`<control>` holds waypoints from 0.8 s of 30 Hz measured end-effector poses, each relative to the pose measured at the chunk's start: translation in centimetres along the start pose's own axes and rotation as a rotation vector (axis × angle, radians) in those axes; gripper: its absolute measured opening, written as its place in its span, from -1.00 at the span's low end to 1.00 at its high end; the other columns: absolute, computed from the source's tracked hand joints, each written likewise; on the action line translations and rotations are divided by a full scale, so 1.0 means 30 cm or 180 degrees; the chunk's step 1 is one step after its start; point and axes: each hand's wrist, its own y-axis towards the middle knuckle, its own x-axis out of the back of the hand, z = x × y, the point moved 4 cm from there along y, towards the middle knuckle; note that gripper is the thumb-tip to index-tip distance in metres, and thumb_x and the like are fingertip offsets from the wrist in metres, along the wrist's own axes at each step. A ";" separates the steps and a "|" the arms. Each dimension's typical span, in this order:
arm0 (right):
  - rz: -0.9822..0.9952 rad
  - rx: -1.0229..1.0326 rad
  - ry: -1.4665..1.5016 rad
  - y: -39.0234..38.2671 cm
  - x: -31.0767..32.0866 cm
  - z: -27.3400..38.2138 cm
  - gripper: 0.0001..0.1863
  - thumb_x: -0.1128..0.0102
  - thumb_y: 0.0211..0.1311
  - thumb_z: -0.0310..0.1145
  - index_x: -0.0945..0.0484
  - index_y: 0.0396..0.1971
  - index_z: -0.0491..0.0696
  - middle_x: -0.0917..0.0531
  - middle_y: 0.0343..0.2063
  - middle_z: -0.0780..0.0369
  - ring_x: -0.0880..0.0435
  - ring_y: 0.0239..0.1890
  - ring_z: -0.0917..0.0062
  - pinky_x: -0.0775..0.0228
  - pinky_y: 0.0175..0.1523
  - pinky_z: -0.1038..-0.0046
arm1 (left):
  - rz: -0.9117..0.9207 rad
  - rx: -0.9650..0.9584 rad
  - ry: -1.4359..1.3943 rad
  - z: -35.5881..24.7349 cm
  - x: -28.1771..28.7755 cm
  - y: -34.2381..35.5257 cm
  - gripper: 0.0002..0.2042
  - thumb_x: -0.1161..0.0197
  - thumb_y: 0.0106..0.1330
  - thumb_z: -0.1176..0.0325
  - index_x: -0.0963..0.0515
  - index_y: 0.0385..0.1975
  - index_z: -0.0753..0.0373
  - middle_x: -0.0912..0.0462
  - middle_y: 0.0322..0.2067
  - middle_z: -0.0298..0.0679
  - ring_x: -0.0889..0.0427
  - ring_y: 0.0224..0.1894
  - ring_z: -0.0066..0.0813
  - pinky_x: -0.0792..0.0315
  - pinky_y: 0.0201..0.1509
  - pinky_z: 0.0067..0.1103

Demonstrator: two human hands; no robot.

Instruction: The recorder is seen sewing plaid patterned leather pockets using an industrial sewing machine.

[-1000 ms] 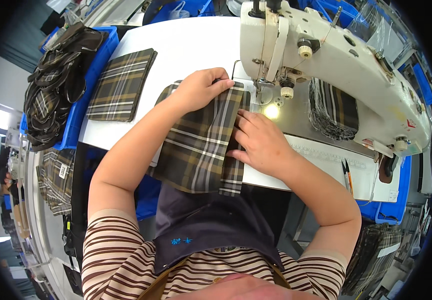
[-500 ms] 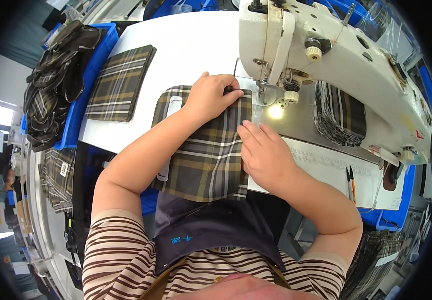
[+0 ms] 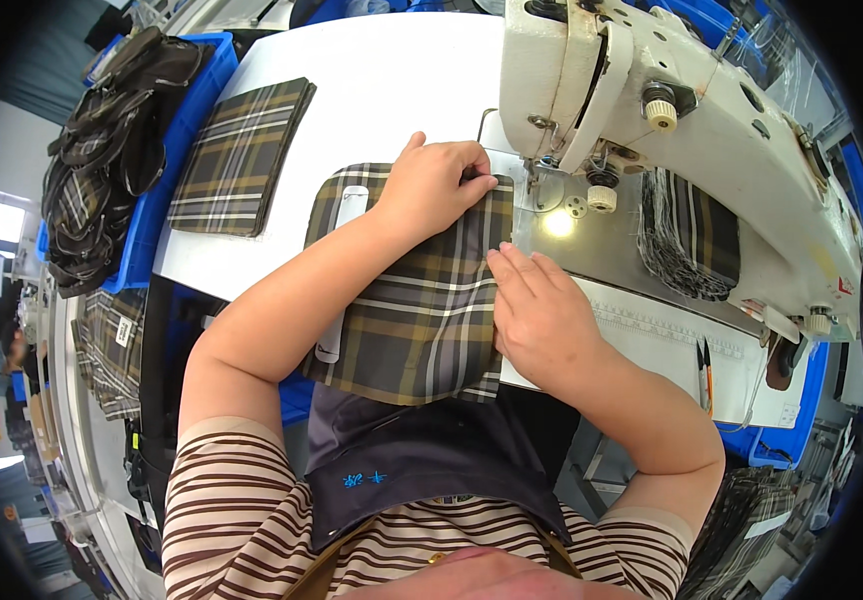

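Far to the left of the sewing machine stands a blue bin, filled with dark pieces. Between this bin and the machine, on the white tabletop, lies a neat stack of plaid cloth.

The plaid panel is just to the left of the machine's needle area and reaches toward the person, past the near edge of the tabletop. It has a dark ground with brown, grey and white bands, and rounded corners. On its left part there is a pale narrow shape, crossed by the forearm; I cannot tell if it is a strip or a slot. The panel has a soft ripple near its right edge, and a second plaid edge shows below at its lower right.

The left hand is curled, its thumb at the panel's upper right corner, near the needle; whether it pinches or only presses, I cannot tell. The right hand, nearer the person than the needle, is loosely open, its fingertips touching the panel's right edge; its thumb is hidden.

Under the machine's arm lies a pile of fringed plaid pieces; in front of the arm is a clear ruler.
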 end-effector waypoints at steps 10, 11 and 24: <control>-0.0004 0.0009 0.0038 0.006 0.001 0.015 -0.70 -0.24 0.05 -0.40 -0.73 -0.28 -0.29 -0.70 0.00 -0.09 -0.65 0.12 0.12 -0.51 0.18 0.17 | -0.0130 -0.1145 0.1146 -0.076 -0.035 -0.085 -0.80 -0.37 0.25 0.43 -0.65 -0.13 0.11 -0.67 -0.02 -0.42 -0.59 0.03 -0.31 -0.36 0.18 -0.28; 0.0015 0.0054 0.0034 0.008 0.004 0.017 -0.71 -0.24 0.03 -0.39 -0.74 -0.32 -0.28 -0.71 -0.03 -0.10 -0.66 0.09 0.12 -0.52 0.15 0.19 | -0.0279 -0.1261 0.0909 -0.104 -0.022 -0.114 -0.79 -0.35 0.25 0.41 -0.67 -0.12 0.15 -0.66 -0.04 -0.38 -0.59 0.02 -0.33 -0.36 0.19 -0.29; -0.0054 -0.0015 -0.0040 0.012 0.005 0.002 -0.70 -0.27 -0.06 -0.39 -0.73 -0.36 -0.30 -0.71 -0.07 -0.12 -0.67 0.03 0.14 -0.54 0.05 0.26 | -0.0166 -0.1364 0.0335 -0.088 -0.034 -0.102 -0.65 -0.35 0.32 0.33 -0.65 0.10 0.15 -0.66 0.13 -0.34 -0.58 0.16 -0.30 -0.36 0.22 -0.29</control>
